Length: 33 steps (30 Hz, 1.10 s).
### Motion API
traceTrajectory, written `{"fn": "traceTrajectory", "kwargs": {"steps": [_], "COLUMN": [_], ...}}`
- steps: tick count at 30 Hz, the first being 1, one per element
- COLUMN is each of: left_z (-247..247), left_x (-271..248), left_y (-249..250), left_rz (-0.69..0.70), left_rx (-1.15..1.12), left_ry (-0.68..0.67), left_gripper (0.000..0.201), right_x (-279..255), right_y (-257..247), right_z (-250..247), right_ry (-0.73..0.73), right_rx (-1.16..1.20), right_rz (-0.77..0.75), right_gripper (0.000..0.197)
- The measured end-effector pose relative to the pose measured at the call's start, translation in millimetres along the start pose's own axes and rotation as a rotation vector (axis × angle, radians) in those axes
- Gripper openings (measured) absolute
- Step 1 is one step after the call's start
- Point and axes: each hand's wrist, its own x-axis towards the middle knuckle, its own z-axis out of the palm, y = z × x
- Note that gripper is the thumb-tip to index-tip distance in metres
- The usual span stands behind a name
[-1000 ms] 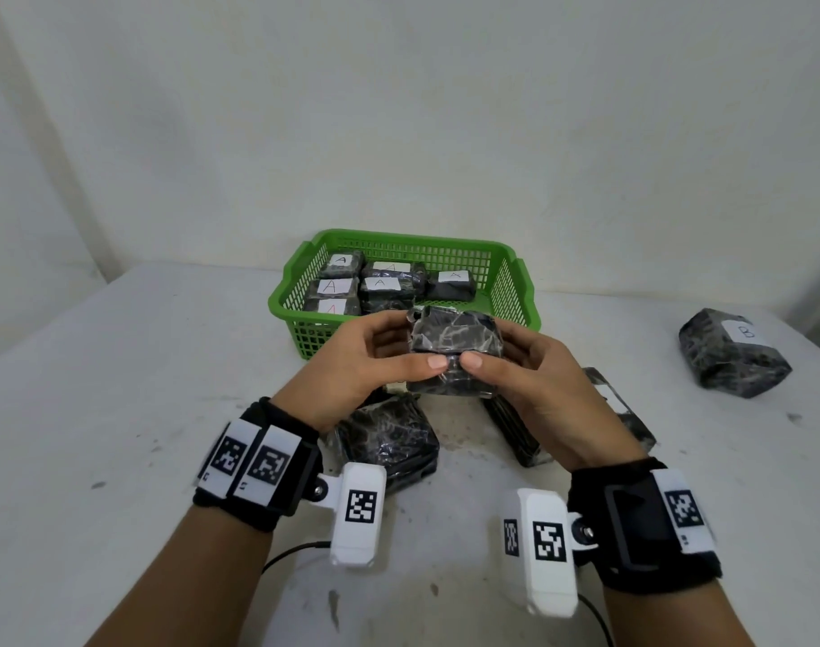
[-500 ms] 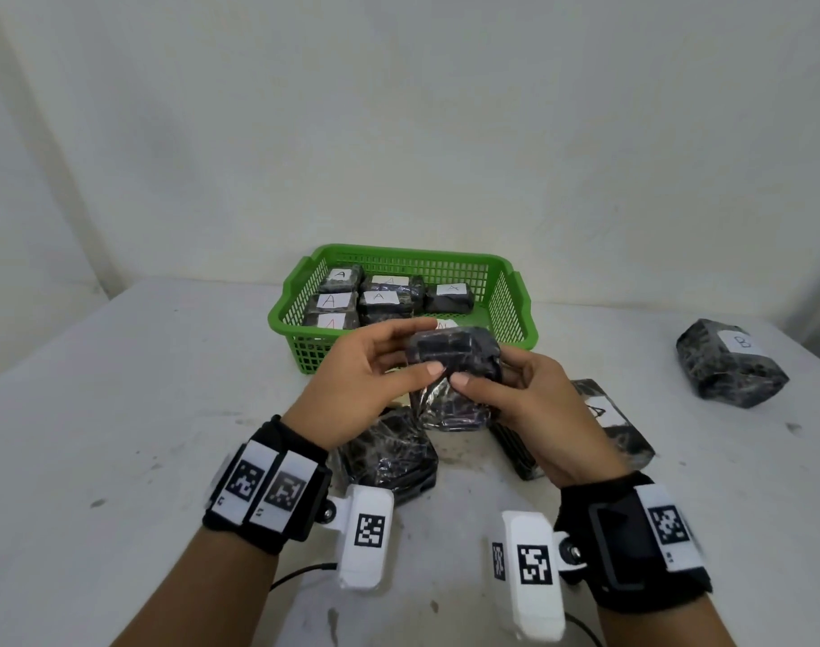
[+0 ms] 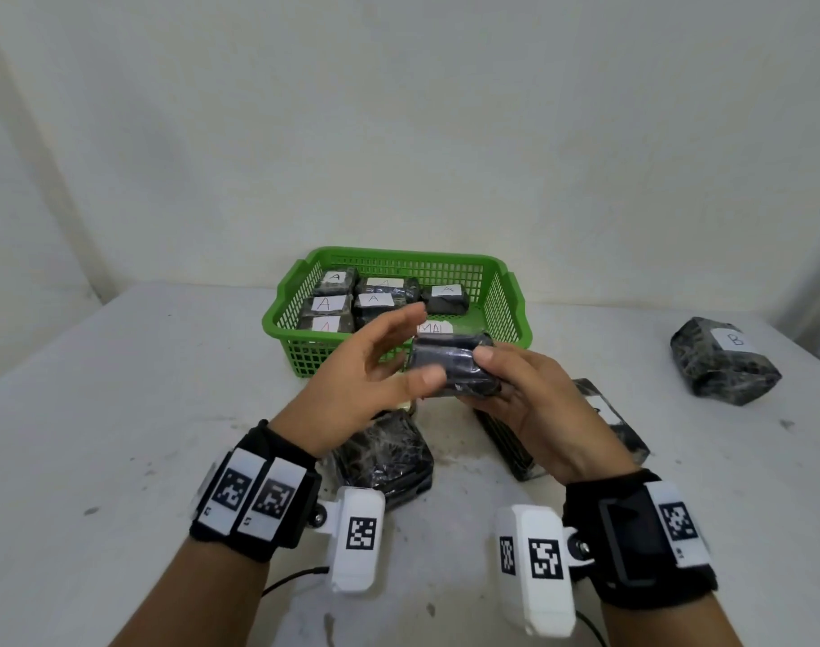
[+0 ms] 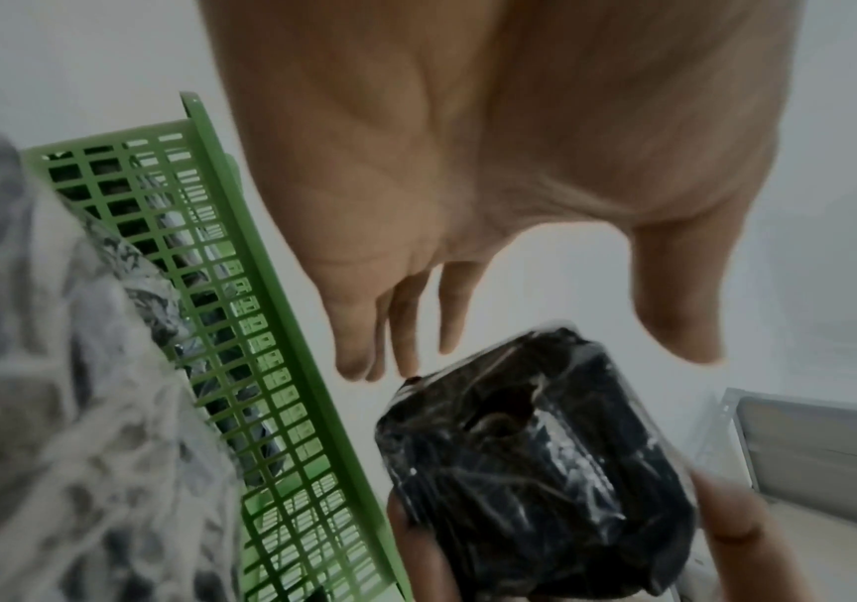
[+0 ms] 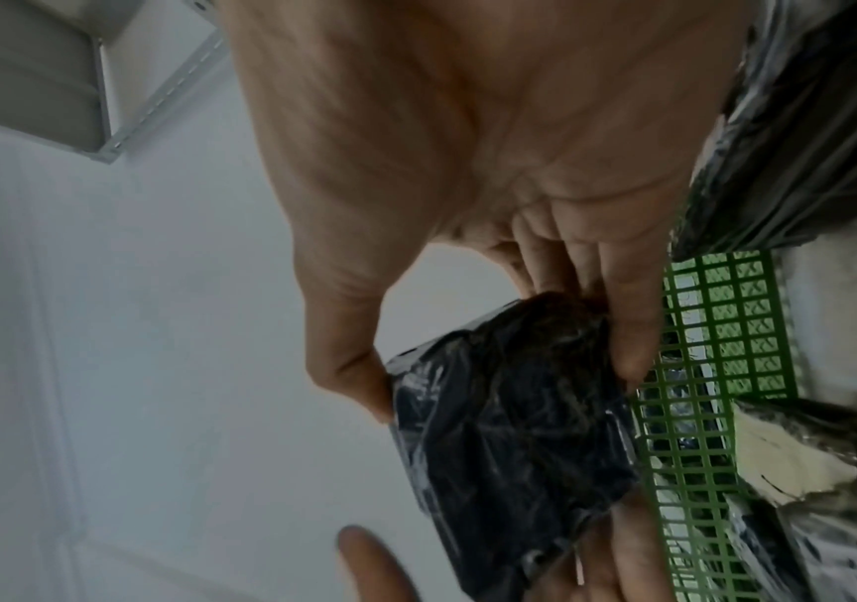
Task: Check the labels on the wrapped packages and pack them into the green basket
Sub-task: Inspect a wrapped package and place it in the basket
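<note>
The right hand (image 3: 529,403) is gripping a dark wrapped package (image 3: 452,366) between thumb and fingers, holding it in the air just in front of the green basket (image 3: 506,296), at about rim height. The left hand (image 3: 375,366) is hovering beside the package with its fingers spread and relaxed, holding nothing; in the left wrist view its fingertips (image 4: 405,358) are showing just clear of the wrapping. No label is showing on the faces of the held package that the cameras are catching, so the step in hand is probably the label check, with the package being turned to find its mark. Inside the basket, several packages are lying with white labels reading A facing up. In front of the basket, two more wrapped packages (image 3: 385,459) are lying on the table (image 3: 119,389), and well to the right of the basket one marked B (image 3: 725,361) is sitting alone. The next move is likely calling for rotating the package until its label faces up, reading it, then carrying it over the near rim into the free right part of the basket.
</note>
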Motion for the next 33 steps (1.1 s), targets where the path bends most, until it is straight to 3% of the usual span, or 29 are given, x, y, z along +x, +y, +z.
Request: {"fn": "traceTrajectory", "kwargs": {"steps": [3,6,9,11,16,20,23,26,29,33], "left_z": [2,4,6,5,2,0,0,-1,-2,-2], "left_x": [1,3,3,4,3,2,2,3,3,3], "left_y": [0,0,-1,-3,-3,-2,-3,-4,-4,-3], "left_rz": [-0.100,-0.081,-0.044,-0.024,0.030,-0.008,-0.017,-0.010,-0.037,-0.008], "left_rx": [-0.038,-0.078,-0.084,-0.089,-0.076,-0.126,-0.139,-0.138,-0.171,-0.135], "left_ry": [0.010,0.046,0.053,0.061,0.073,0.021,0.031,0.069,0.050,0.083], "left_gripper": [0.078,0.071,0.068,0.070,0.074,0.078,0.069,0.074,0.089,0.072], "right_x": [1,1,2,1,1,2,3,1,-1,-2], "right_y": [2,4,7,7,5,5,7,5,3,2], "right_z": [1,4,3,0,-3,-3,-5,-6,-7,-7], "right_ry": [-0.038,-0.072,-0.055,-0.054,-0.065,0.002,-0.030,-0.073,-0.063,-0.078], "right_rx": [0.072,0.037,-0.015,-0.036,-0.097,-0.114,-0.097,-0.112,-0.159,-0.154], "right_rz": [0.004,-0.021,-0.051,-0.073,-0.114,-0.145,-0.119,-0.084,-0.099,-0.097], "right_gripper": [0.058,0.069,0.097,0.098,0.077,0.070,0.085,0.109,0.102,0.107]}}
